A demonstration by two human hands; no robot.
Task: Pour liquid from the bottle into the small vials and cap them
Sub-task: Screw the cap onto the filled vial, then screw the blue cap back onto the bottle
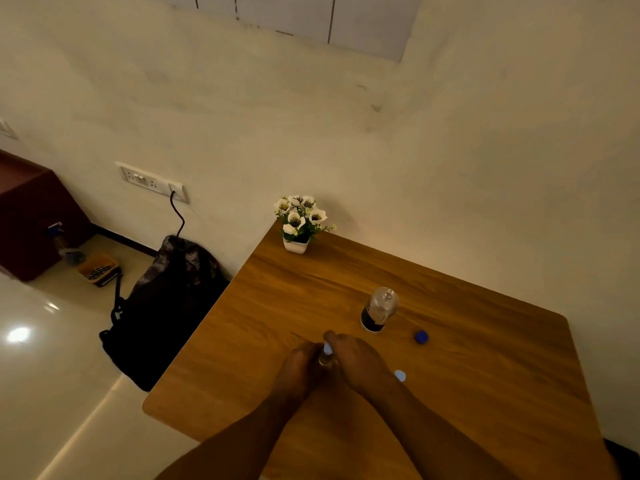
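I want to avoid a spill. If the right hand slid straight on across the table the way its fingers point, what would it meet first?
The right hand points up-left over the vial. Past the vial and the left hand, only bare table seems to follow. The open bottle stands off to the right of that line, though depth is unclear.

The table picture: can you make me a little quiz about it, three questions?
1. True or false: the bottle has its cap on.
2. What colour is the bottle cap lying on the table? A red, B blue, C green.
3. What do the left hand and right hand hold between them?

Key: 1 false, the bottle is open. 2 B. 3 a vial with a pale cap.
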